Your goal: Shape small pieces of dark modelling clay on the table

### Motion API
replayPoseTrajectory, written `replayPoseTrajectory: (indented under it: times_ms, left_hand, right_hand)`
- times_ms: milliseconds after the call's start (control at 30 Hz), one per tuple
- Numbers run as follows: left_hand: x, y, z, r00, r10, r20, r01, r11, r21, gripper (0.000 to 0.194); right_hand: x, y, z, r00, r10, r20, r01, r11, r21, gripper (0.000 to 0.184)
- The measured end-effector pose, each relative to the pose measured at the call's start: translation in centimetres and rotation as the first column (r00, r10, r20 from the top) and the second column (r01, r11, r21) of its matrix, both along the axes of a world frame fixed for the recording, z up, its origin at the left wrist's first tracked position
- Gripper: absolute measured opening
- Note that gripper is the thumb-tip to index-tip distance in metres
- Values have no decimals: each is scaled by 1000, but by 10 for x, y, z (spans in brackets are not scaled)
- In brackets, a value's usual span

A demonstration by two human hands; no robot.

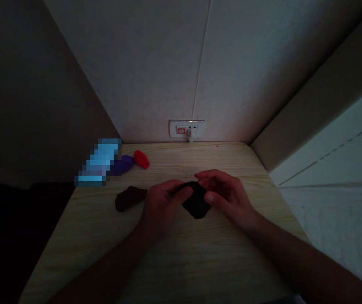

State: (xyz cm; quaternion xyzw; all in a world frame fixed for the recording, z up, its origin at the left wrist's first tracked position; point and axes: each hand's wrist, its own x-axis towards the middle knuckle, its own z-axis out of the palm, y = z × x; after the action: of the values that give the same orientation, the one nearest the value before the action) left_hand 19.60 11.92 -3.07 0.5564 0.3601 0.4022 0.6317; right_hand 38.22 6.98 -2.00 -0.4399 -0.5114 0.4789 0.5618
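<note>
A flattened, uneven piece of black modelling clay (196,202) is held up between my two hands over the wooden tabletop. My left hand (163,207) pinches its left side, thumb on top and fingers underneath. At the right edge, my right hand (229,196) has its thumb against the clay, with the fingers curved around behind; their tips are partly in shadow. Just left of my left hand lies a dark brown lump of clay (130,198), its right end close to the wrist. Farther back rest a purple lump (123,164) and a smaller red lump (141,159).
A lit, pixelated screen-like object (100,162) is at the tabletop's back left corner. On the wall behind, a socket plate (172,128) holds a white plug (189,135). The pale wooden tabletop (193,257) meets the wall; a white panel (336,139) stands to the right. The light is dim.
</note>
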Motion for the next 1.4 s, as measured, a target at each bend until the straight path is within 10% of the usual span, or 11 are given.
replayPoseTrajectory:
  times_ms: [667, 967, 1400]
  left_hand:
    - [-2, 0, 6, 997, 55, -61, -50, 995, 83, 8]
    - [8, -5, -3, 940, 19, 341, 99, 940, -328, 27]
    - [4, -4, 11, 989, -115, 92, 130, 975, -183, 18]
  right_hand:
    - [-7, -2, 2, 994, -78, 80, 80, 997, -14, 21]
    - [-11, 3, 2, 985, -163, 55, 164, 986, -22, 31]
    - [-8, 2, 1, 997, -78, -10, 76, 993, -89, 27]
